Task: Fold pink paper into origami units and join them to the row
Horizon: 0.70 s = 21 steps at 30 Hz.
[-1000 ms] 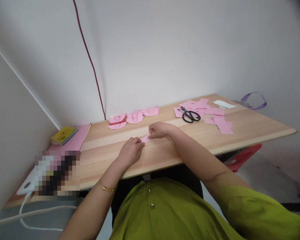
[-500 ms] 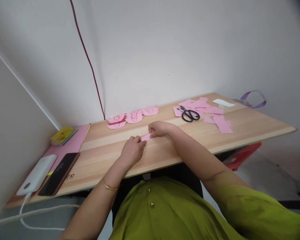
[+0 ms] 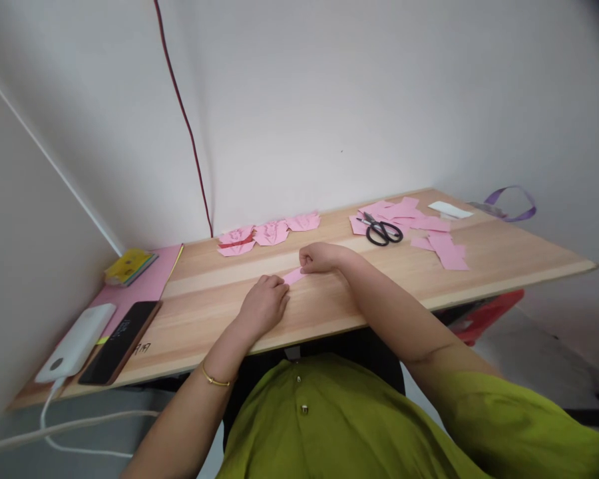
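A narrow strip of pink paper (image 3: 293, 276) lies on the wooden table between my hands. My left hand (image 3: 265, 301) rests at its left end, fingers curled together and pressed down on the paper. At the right end, my right hand (image 3: 317, 258) is bent into a loose fist, with thumb and fingertips pinching the edge. Both ends of the strip are partly hidden under the fingers. Behind my hands, along the wall side, lie several folded pink paper shapes (image 3: 271, 233), the leftmost crossed by a red band.
Black-handled scissors (image 3: 383, 233) and a pen lie on pink paper pieces (image 3: 446, 249) at the right, near a white strip (image 3: 450, 210). To the left are a phone (image 3: 122, 342), a white power bank (image 3: 77, 340) with cable, a yellow packet (image 3: 128, 266) and pink sheets (image 3: 162, 263).
My left hand has shifted slightly back from the strip, so a little more pink paper shows. My right hand keeps its pinch. The whole view has tilted slightly.
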{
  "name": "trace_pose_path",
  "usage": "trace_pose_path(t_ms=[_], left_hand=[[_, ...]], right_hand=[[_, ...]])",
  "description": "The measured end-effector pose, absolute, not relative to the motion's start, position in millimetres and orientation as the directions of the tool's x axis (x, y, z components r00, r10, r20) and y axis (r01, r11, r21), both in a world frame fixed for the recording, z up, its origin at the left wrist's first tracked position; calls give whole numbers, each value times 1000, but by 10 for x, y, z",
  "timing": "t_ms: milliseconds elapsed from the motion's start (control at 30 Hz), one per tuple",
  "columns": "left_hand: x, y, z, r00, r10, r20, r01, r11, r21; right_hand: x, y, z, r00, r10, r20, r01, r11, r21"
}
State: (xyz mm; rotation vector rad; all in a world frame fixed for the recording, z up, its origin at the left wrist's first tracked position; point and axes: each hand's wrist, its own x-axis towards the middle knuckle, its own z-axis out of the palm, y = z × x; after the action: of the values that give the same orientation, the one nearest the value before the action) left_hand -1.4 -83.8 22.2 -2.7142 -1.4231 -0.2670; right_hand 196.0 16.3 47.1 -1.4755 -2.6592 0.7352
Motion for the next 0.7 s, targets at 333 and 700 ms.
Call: trace_pose_path(t_ms=[333, 700], left_hand=[[133, -816, 213, 498, 848, 180, 867, -484, -118], [84, -849, 165, 507, 841, 188, 861, -505, -64]], right_hand=[[1940, 170, 421, -545, 818, -184, 803, 445, -397], [1947, 204, 387, -540, 821, -186, 801, 435, -411]])
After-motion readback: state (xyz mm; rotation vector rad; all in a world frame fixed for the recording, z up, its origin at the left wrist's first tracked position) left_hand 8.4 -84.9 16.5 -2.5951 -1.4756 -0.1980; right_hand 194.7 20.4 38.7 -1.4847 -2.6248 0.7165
